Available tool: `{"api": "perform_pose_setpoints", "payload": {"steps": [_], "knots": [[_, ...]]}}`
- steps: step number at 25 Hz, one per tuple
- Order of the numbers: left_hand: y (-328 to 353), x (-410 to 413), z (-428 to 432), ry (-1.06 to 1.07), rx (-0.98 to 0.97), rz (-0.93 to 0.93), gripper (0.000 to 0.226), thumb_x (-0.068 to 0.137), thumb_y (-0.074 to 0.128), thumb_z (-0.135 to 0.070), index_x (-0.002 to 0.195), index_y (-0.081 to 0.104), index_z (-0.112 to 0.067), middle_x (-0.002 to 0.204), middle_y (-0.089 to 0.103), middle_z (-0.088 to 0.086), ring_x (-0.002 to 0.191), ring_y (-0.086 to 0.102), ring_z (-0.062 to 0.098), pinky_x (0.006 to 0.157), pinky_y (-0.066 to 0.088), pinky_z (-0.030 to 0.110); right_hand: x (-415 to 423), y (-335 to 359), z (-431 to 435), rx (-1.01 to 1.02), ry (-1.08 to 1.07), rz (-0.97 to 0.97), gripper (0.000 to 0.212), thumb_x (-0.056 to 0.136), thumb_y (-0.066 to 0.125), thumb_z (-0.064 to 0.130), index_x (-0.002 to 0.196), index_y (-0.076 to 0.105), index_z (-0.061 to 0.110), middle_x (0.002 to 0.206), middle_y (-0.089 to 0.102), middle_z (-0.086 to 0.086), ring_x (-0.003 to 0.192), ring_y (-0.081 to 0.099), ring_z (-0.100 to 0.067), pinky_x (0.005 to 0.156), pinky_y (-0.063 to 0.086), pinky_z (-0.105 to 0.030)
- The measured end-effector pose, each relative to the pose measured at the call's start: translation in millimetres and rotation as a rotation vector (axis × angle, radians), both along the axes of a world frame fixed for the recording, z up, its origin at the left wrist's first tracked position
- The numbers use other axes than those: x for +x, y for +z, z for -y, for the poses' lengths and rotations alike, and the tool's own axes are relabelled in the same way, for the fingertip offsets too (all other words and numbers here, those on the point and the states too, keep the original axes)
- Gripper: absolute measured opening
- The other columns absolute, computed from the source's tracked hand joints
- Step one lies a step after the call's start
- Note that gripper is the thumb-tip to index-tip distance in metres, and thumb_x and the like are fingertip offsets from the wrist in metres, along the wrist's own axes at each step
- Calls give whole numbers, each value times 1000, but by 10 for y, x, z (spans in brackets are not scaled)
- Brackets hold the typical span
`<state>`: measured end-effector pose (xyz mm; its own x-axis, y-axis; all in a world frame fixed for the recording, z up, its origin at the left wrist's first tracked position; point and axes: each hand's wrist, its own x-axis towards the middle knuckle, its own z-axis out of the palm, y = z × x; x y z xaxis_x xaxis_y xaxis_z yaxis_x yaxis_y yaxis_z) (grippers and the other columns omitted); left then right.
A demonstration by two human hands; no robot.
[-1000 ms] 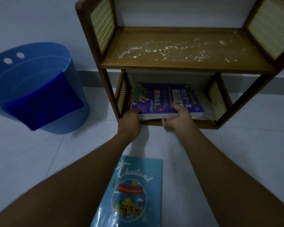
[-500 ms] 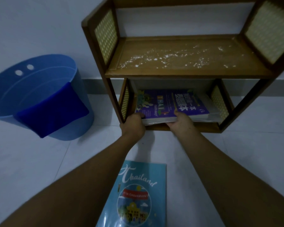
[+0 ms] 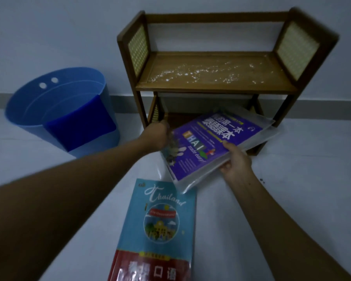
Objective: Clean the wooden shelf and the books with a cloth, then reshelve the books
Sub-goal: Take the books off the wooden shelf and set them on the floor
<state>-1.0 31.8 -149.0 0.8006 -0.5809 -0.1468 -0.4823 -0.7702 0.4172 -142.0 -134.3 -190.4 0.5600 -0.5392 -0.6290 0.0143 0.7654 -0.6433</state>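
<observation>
Your right hand (image 3: 236,161) grips the purple book (image 3: 207,142) at its 4 o'clock edge, thumb on the cover, fingers curled beneath; the book sits tilted, half out of the lower bay of the shelf (image 3: 211,86); your left hand (image 3: 156,136) is at its 9 o'clock edge, blurred; whether it grips cannot be told.

A plain pale wall (image 3: 49,27) is running unbroken across the back and is meeting the floor (image 3: 312,159) at a grey skirting band (image 3: 322,104). The floor is showing large pale glossy tiles with thin joints, and a few dark specks (image 3: 261,180) are lying on it at the right. A round blue bucket (image 3: 55,102) is standing near the wall at the left, and the light is reading dim and bluish throughout.
</observation>
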Motion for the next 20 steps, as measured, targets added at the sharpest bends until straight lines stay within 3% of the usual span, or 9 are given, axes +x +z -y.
{"api": "perform_pose_setpoints", "payload": {"steps": [3,9,12,16,20], "knots": [[156,-151,-193,14,67,-42,42,99,40,-36,120,49,-2,120,56,19,107,56,31,79,41,31,-287,45,-73,-12,59,50,44,77,74,13,117,57,18,106,71,-11,92,70,-30,81,56,-51],[154,-703,-813,245,-102,-522,62,96,28,-54,143,31,-13,144,42,6,125,47,24,99,34,34,-734,-38,-289,88,270,112,51,79,70,24,126,55,13,118,67,-14,100,68,-33,81,55,-52],[7,-1003,-1159,309,-223,-787,51,94,27,-57,120,50,-20,119,63,2,101,63,17,86,49,39,-828,-126,-460,104,394,63,46,82,66,28,123,57,10,117,67,-14,91,69,-31,76,57,-49],[-213,-1262,-1544,329,-181,-802,43,94,47,-41,123,48,-10,113,65,15,89,64,18,60,58,33,-854,-243,-684,35,529,-54,44,82,67,26,120,60,7,112,69,-16,90,69,-33,79,56,-50],[-452,-1395,-1776,393,-179,-802,32,94,52,-27,119,53,-7,112,65,18,100,65,29,72,57,45,-877,-401,-871,-82,632,-163,32,84,67,20,112,61,6,101,72,-14,82,71,-29,74,59,-45]]}}
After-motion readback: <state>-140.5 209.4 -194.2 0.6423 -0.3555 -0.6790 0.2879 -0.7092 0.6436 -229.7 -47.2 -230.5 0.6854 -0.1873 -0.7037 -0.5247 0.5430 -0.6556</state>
